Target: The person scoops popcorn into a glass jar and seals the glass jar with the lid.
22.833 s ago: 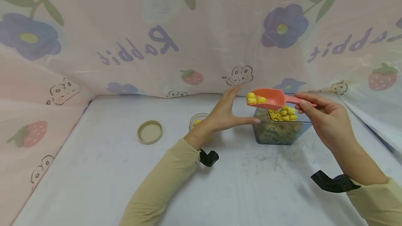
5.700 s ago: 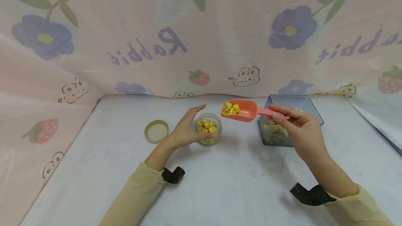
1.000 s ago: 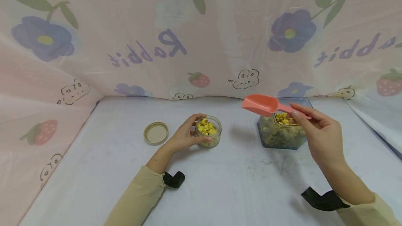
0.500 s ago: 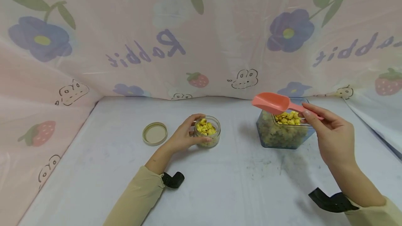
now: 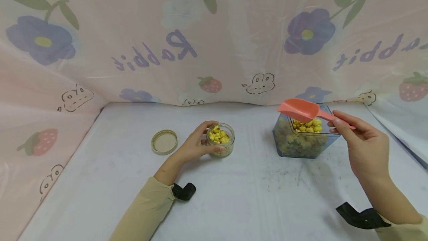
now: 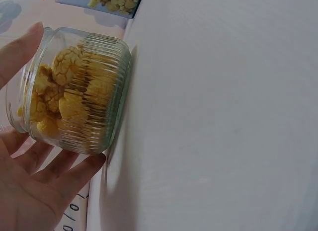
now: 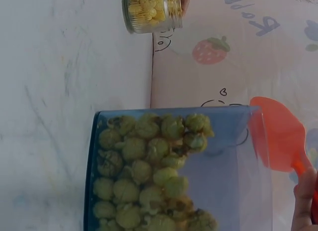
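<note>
My left hand (image 5: 195, 144) holds a small glass jar (image 5: 229, 148) standing on the table, thumb on its near side and fingers around the far side. Yellow popcorn (image 6: 72, 107) fills much of the jar, as the left wrist view shows. My right hand (image 5: 367, 151) pinches the handle of a coral-pink scoop (image 5: 301, 111) between thumb and fingers. The scoop is bare inside and hovers over the open top of a clear bluish box (image 7: 218, 176). Popcorn (image 7: 129, 181) lies in the box below the rim.
A beige jar lid (image 5: 164, 142) lies upturned left of the jar. White cloth (image 5: 250, 203) covers the table. A printed curtain (image 5: 220, 47) rises behind and along the left side. Faint dark marks (image 5: 277, 179) show on the cloth in front of the box.
Over the last second my right hand has carried the empty scoop rightward to above the box. Popcorn seen in the scoop earlier is gone from it. My left hand stays at the jar.
</note>
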Motion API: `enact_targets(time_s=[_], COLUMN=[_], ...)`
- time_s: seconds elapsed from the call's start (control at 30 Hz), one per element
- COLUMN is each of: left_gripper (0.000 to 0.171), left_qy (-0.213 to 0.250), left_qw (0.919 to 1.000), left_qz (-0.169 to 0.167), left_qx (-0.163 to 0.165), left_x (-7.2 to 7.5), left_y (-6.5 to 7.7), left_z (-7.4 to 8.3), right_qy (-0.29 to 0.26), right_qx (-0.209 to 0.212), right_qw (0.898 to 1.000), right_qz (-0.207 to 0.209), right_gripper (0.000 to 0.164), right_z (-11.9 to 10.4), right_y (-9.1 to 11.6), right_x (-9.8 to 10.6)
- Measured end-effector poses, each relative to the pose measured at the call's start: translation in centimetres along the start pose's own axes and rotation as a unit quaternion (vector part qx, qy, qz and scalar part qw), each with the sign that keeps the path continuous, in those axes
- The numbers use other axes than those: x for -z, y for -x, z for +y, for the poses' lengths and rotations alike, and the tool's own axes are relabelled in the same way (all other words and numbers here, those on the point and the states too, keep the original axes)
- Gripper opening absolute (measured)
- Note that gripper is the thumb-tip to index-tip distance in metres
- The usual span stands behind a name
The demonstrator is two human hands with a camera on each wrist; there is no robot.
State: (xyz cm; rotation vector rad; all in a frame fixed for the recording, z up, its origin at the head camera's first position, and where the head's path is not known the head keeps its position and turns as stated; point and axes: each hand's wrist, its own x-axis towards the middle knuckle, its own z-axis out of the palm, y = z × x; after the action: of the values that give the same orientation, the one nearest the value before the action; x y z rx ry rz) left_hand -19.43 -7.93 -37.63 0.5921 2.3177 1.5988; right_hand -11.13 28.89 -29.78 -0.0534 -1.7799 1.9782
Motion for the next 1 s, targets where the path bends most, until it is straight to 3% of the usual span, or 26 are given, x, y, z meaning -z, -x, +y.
enact_targets(time_s=[0.67, 1.0], left_gripper=[0.078, 0.078], left_qy=[0.0, -0.002], left_qw=[0.9999, 0.9998], left_qz=[-0.001, 0.001], left_qx=[0.012, 0.021], left_x=[0.1, 0.0], left_y=[-0.2, -0.2], left_z=[0.0, 0.0], right_qy=[-0.021, 0.028], right_qx=[0.004, -0.016], right_qw=[0.999, 0.997], right_qz=[0.032, 0.068], right_gripper=[0.026, 0.028], right_z=[0.5, 0.7], right_y=[-0.3, -0.4], right_x=[1.3, 1.7])
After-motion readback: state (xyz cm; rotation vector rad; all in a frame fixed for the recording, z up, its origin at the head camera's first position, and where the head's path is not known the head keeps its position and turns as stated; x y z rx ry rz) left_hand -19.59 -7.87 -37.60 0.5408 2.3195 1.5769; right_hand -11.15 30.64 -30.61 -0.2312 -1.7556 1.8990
